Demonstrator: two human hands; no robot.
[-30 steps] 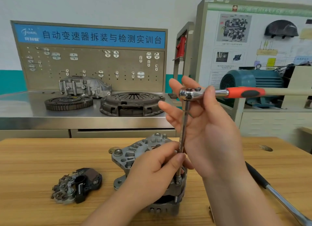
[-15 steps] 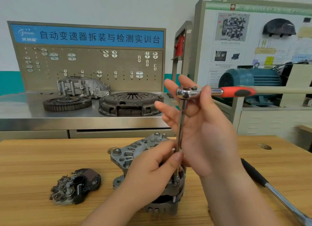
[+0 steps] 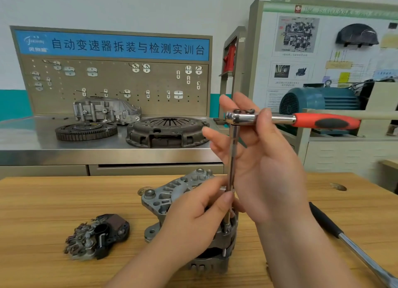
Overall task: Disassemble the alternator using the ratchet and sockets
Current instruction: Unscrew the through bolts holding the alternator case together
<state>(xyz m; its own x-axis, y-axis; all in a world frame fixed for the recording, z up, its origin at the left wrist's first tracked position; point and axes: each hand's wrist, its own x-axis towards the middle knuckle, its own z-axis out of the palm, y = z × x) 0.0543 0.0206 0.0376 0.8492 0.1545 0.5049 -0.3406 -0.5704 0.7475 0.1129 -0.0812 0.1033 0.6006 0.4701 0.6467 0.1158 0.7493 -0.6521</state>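
- At 6 o'clock, on wooden table (image 3: 53, 201): grey cast-metal alternator (image 3: 172, 194).
- Left hand (image 3: 193, 219) pinches upright steel extension bar (image 3: 233, 152).
- Right hand (image 3: 271, 171) thumb-pinches chrome, red-handled ratchet (image 3: 301, 120) atop it.

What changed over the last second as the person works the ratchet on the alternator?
The free end of the ratchet swung slightly toward the person, turned by the right hand. Unchanged: the left hand pinches the extension bar over the alternator; the rectifier assembly and black-handled bar lie on the table.
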